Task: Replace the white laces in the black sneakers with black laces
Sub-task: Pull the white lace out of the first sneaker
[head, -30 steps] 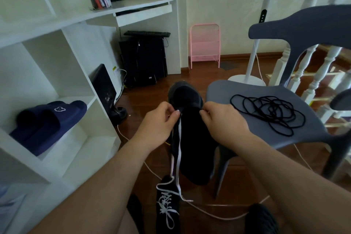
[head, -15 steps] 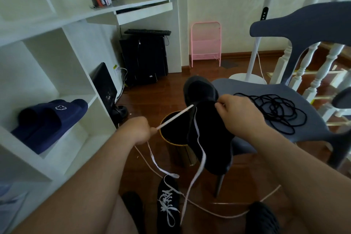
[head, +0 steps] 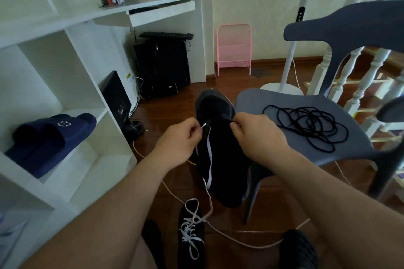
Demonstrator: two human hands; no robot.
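The left hand (head: pixel 178 144) is back in at the black sneaker (head: pixel 220 159) after swinging out wide to the left a moment ago with the lace drawn taut, and the yellow-rimmed bin that showed under the shoe is hidden again. Fingers are curled in tight, pinching the tip of the white lace (head: pixel 208 157) right at the shoe's upper eyelets. The right hand (head: pixel 260 137) sits on the other side of the sneaker, fingers bunched and gripping its edge near the toe end, holding the shoe up in the air, toe pointing away from the person.

From the pinch, the white lace runs down the front of the sneaker and trails off below it toward the floor. Straight below the held sneaker, the second sneaker (head: pixel 191 236) stands on the wooden floor, white laces threaded and loose at the top.

To the right of the sneaker, touching close, is the grey chair (head: pixel 306 102), and on its seat lies the black laces (head: pixel 306 124) in a loose tangle, just beyond the right hand. Far left of the sneaker, navy slippers (head: pixel 50 140) rest on a white shelf (head: pixel 91 181).
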